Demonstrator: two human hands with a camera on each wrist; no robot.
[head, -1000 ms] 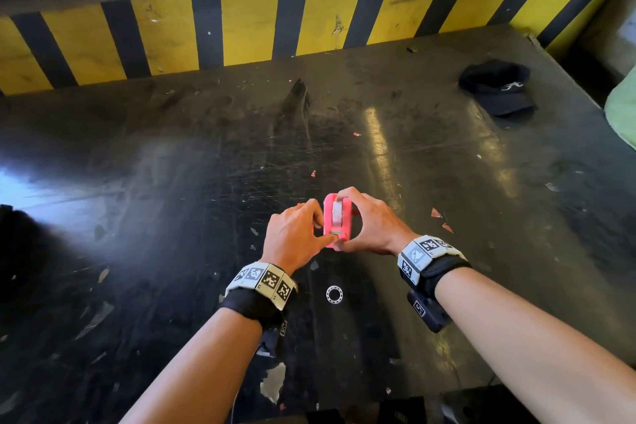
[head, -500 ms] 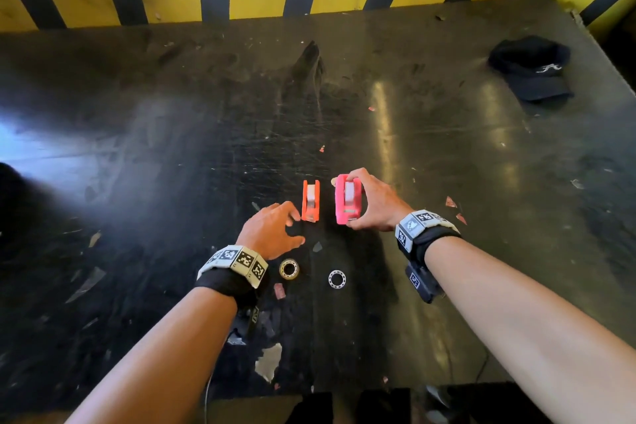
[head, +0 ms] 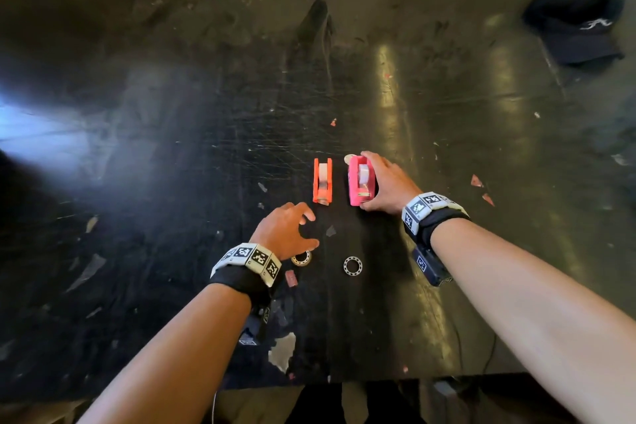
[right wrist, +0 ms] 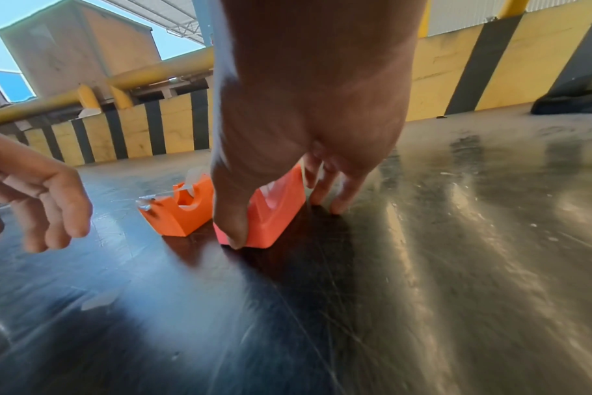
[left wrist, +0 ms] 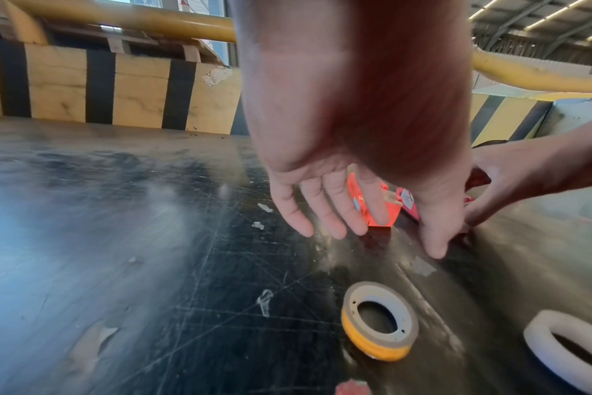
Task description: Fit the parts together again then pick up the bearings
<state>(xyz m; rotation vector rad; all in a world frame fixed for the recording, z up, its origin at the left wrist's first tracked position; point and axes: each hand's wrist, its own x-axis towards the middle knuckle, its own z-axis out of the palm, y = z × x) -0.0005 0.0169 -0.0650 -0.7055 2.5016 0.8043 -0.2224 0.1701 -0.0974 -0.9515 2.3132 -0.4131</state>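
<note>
1. At the far right of the black table [head: 447, 113], a dark cap [head: 574, 22] bears a white emblem, not legible.
2. Right hand [head: 387, 184] grips the pink tape dispenser [head: 358, 182], thumb and fingers around its sides, now set on the table.
3. Left hand [head: 284, 229] hovers loosely spread, empty, having released the orange tape dispenser [head: 322, 181] just left of the pink one.
4. Tape roll [head: 301, 258] and bearing ring [head: 352, 265] lie nearer, unchanged.

No readable words or numbers appear; the black fabric cap [head: 574, 21] bears only a small white embroidered mark, too small to make out.
</note>
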